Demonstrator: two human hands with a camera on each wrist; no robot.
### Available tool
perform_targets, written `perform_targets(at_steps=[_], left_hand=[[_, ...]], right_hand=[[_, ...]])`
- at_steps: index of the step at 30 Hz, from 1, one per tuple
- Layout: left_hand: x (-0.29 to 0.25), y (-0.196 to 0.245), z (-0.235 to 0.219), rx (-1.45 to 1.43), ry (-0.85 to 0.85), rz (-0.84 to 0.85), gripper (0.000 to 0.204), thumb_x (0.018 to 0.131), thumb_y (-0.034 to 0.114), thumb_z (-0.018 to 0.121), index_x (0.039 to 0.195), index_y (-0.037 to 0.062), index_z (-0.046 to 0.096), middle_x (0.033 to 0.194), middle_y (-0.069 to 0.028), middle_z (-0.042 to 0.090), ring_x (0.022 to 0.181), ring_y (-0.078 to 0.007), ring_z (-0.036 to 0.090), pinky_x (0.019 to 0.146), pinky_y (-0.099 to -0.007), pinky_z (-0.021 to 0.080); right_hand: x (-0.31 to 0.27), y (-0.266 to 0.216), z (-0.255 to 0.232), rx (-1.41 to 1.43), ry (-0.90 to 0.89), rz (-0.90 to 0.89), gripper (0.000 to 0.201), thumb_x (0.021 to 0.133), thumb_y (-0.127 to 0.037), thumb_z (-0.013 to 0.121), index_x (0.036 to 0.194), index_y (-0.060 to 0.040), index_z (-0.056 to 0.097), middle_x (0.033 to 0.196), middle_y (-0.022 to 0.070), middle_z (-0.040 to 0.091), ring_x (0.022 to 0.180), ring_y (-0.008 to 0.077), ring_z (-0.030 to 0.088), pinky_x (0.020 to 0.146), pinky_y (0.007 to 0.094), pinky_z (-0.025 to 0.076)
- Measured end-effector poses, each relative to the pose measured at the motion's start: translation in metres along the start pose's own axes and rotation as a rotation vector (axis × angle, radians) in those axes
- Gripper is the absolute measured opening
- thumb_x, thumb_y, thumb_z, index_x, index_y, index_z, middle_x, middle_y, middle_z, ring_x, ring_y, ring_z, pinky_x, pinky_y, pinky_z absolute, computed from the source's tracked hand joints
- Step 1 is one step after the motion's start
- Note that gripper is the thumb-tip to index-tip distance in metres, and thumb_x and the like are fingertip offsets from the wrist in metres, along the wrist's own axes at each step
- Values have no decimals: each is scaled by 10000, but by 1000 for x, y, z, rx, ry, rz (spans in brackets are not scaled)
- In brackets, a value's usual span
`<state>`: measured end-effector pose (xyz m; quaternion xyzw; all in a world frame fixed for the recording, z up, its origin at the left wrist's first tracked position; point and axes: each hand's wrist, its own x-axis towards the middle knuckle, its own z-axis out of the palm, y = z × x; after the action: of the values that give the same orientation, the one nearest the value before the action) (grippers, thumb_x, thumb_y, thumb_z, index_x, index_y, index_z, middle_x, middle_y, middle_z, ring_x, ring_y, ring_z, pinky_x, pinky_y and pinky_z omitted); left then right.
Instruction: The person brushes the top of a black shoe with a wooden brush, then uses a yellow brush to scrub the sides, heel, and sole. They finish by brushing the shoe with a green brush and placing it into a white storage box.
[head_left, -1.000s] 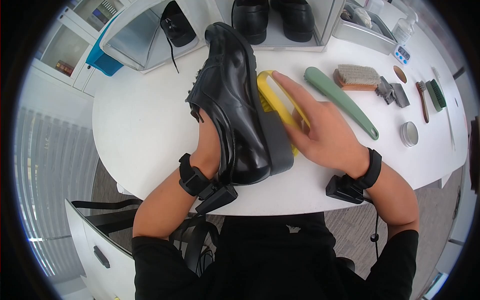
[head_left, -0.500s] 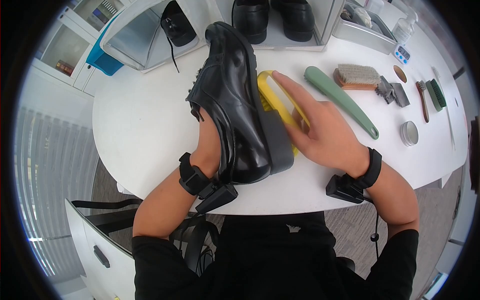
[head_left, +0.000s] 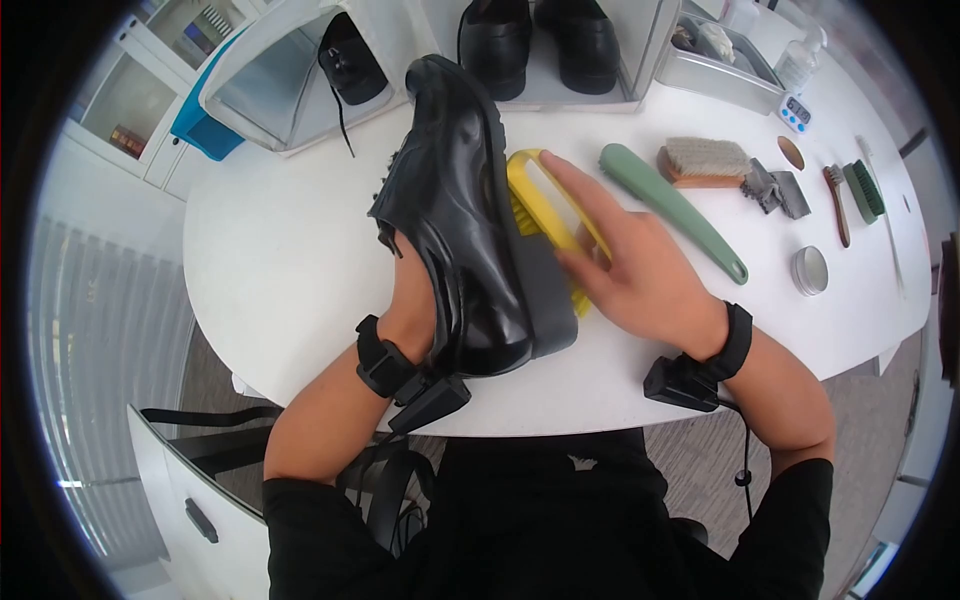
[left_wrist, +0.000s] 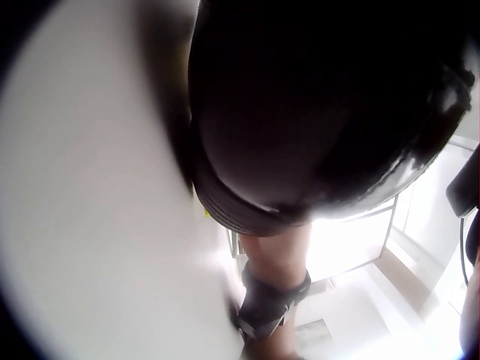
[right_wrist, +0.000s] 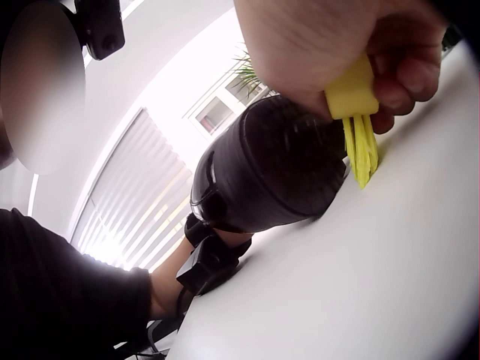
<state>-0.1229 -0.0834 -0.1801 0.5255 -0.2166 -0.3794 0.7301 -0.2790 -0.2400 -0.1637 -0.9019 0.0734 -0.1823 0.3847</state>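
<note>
A glossy black lace-up shoe point(head_left: 460, 230) is tilted on its side, its sole facing right. My left hand point(head_left: 412, 285) reaches into the shoe's opening; its fingers are hidden inside. In my right hand point(head_left: 640, 265) is a yellow scrub brush point(head_left: 540, 195), gripped by its body. The brush's bristles point(right_wrist: 363, 154) lie along the edge of the sole, just ahead of the heel point(head_left: 550, 300). From the right wrist, curled fingers show around the yellow brush. The left wrist view is mostly filled by the dark shoe heel point(left_wrist: 300, 135).
Right of my hands lie a green-handled brush point(head_left: 675, 215), a wooden brush point(head_left: 705, 162), a grey cloth point(head_left: 775, 190), a round tin point(head_left: 809, 271) and two small brushes. A white box point(head_left: 640, 60) with black shoes, a metal tray point(head_left: 725, 75) and a timer point(head_left: 795, 113) stand behind.
The right hand has shifted the yellow brush slightly along the sole and tilted it, so more of its back shows. The head view has moved a little; the shoe keeps its pose.
</note>
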Motion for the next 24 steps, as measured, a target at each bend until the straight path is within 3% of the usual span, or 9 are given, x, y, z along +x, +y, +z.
perform_targets(at_steps=[5, 6, 9, 13, 15, 17, 18, 20, 24], left_hand=[[8, -15, -29, 67, -90, -17, 613, 1110, 498, 304, 1517, 44, 376, 1401, -150, 553, 1227, -255, 612, 1069, -393, 530], [8, -20, -34, 8, -188, 4, 623, 1108, 503, 298, 1522, 43, 369, 1416, -155, 542, 1253, -265, 592, 1091, -406, 513], [25, -36, -35, -783, -720, 27, 657, 1096, 520, 298, 1538, 37, 356, 1479, -166, 494, 1323, -285, 537, 1130, -417, 471], [1, -28, -22, -880, -658, -192, 597, 1098, 436, 378, 1524, 18, 376, 1470, -161, 496, 1316, -256, 537, 1102, -390, 476], [-1, -34, -27, -734, -585, -115, 531, 1092, 327, 412, 1520, 14, 382, 1467, -153, 499, 1309, -238, 541, 1103, -383, 478], [0, -42, -31, -589, -516, -39, 481, 1086, 218, 446, 1516, 10, 388, 1464, -145, 503, 1301, -221, 545, 1105, -376, 479], [2, -45, -33, -516, -484, -3, 463, 1083, 163, 463, 1514, 8, 390, 1463, -141, 505, 1297, -212, 547, 1106, -372, 480], [-2, -33, -33, 102, -329, 143, 458, 1117, 224, 408, 1525, 19, 383, 1479, -140, 499, 1311, -220, 541, 1119, -379, 466], [1, -26, -36, -27, -247, -60, 574, 1116, 420, 297, 1538, 41, 381, 1510, -144, 482, 1343, -254, 527, 1151, -405, 427]], right_hand=[[0, -1, -1, -22, 38, -44, 783, 891, -96, 696, 1581, -126, 327, 665, 226, 635, 649, 431, 653, 633, 477, 514], [1, -3, -3, -28, 16, -4, 787, 889, -102, 701, 1582, -133, 329, 662, 223, 635, 657, 435, 653, 642, 477, 517], [2, -1, -8, -39, -13, 56, 806, 885, -103, 708, 1591, -153, 323, 762, 244, 668, 680, 448, 655, 661, 472, 528], [9, 6, -17, -34, 276, -100, 849, 879, -36, 700, 1613, -144, 288, 854, 187, 656, 650, 404, 643, 645, 431, 536], [6, -8, -29, 164, 409, 85, 853, 873, -3, 689, 1614, -115, 280, 993, 173, 703, 719, 345, 680, 691, 372, 550], [4, -10, -33, 138, 418, 98, 852, 864, 5, 692, 1610, -97, 294, 1146, 179, 722, 771, 303, 705, 726, 334, 552], [3, -8, -32, 49, 380, -68, 859, 854, 3, 701, 1609, -96, 303, 1146, 184, 725, 767, 314, 709, 724, 337, 557], [1, -11, -32, 6, 329, -151, 860, 841, -25, 718, 1604, -109, 329, 1089, 159, 733, 750, 341, 702, 715, 356, 564], [-4, -17, -26, -53, 86, -382, 829, 849, -90, 725, 1596, -169, 373, 914, 114, 687, 699, 343, 666, 669, 394, 561]])
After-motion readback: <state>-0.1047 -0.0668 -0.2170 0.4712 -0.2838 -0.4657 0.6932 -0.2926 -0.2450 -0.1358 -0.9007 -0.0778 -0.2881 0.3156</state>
